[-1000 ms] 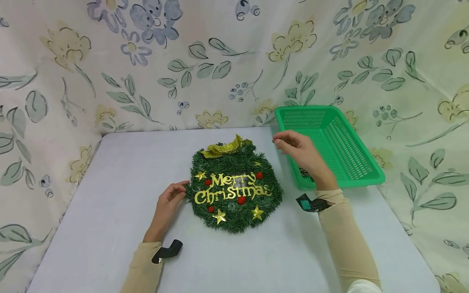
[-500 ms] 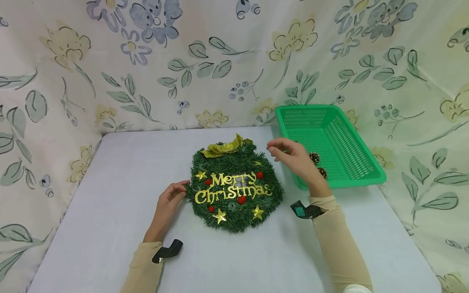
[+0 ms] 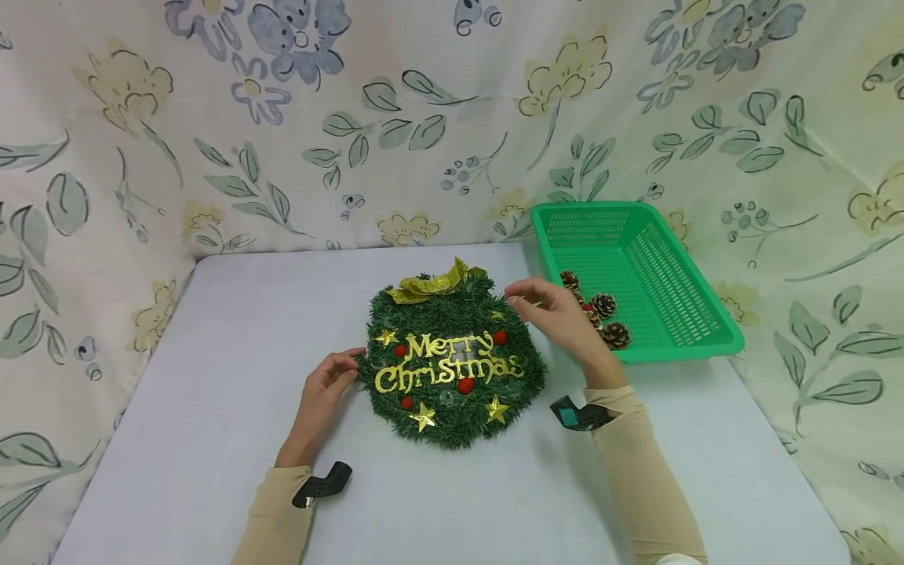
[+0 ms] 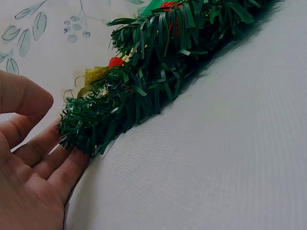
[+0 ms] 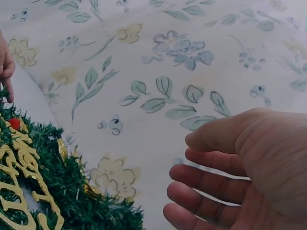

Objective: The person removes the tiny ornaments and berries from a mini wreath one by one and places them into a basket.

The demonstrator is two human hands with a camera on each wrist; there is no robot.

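Wreath of green tinsel (image 3: 452,402) lies on the white tabletop (image 3: 240,329), between both hands. The left hand (image 3: 323,392), relaxed, touches its left edge; the right hand (image 3: 561,320), loosely bent with nothing visible held, is just beside its upper right edge.

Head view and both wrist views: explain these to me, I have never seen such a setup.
No robot here: a person works bare-handed. The head picture is taken from the person's head, looking forward and down; the other two are taken from the left and right wrists. On the white table lies a green Merry Christmas wreath; toward the back right is a green basket with pine cones inside. The left grip touches the wreath's left edge without closing around it. The right grip is by the wreath's upper right, and I can see nothing held in it.
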